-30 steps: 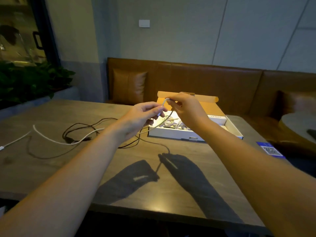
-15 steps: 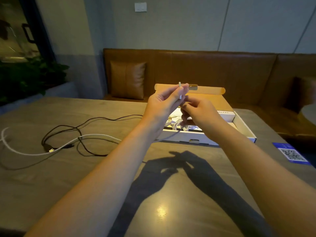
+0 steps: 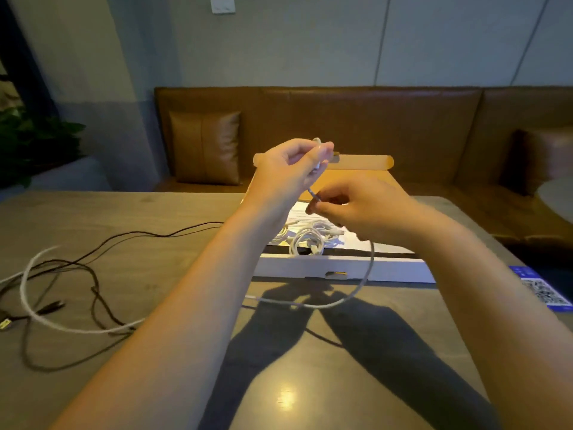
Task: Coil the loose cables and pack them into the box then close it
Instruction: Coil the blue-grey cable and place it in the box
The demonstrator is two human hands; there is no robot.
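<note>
Coiling has begun: our left hand (image 3: 290, 172) pinches the thin white cable (image 3: 356, 293) by its plug, our right hand (image 3: 356, 209) grips it lower, above the open white cardboard box (image 3: 341, 268) at the table's far edge; next, we judge, wind loops.

Two bare forearms are seen reaching in from the lower edge of the view, uncovered up to the frame's edge, with no sleeve in view. The left hand (image 3: 288, 172) and the right hand (image 3: 362, 209) are gloveless, and neither wrist carries a watch or band. Short, unpainted nails are made out on the fingertips
</note>
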